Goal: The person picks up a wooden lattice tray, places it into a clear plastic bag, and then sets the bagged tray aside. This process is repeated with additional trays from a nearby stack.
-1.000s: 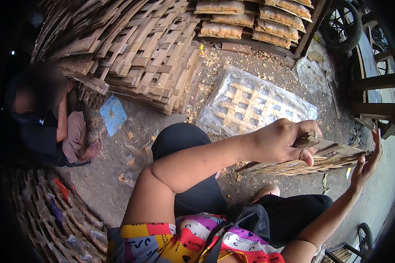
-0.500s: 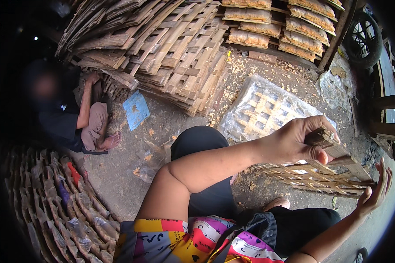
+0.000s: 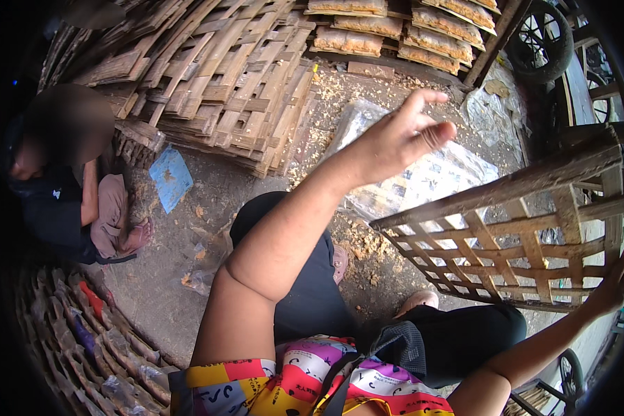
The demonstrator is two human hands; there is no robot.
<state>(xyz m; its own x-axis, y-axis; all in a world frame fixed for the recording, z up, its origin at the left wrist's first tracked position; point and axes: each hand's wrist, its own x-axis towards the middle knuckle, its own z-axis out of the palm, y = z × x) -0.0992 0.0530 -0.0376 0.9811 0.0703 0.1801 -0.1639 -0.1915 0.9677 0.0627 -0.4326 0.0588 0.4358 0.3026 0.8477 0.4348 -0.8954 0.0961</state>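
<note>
A woven bamboo panel (image 3: 527,239) with a thick edge bar stands tilted at the right. My right hand (image 3: 610,286) holds it at its lower right edge; part of the fingers is hidden behind the slats. Away from the panel, my left hand (image 3: 403,142) hangs in the air with its fingers apart and nothing in them. Beneath that hand, a flat stack under clear plastic (image 3: 457,166) lies on the ground.
A tall pile of woven bamboo panels (image 3: 236,76) fills the back left. Trays of orange-brown food (image 3: 367,31) are stacked behind. At the left sits another person (image 3: 55,201) near a blue sheet (image 3: 170,179). Plastic-covered layers (image 3: 97,340) stand lower left; a wheel (image 3: 541,41) is far right.
My left hand has let go of the bamboo panel and moved up and left. The panel has swung up with its woven face turned toward me, and my right hand has come onto its edge.
</note>
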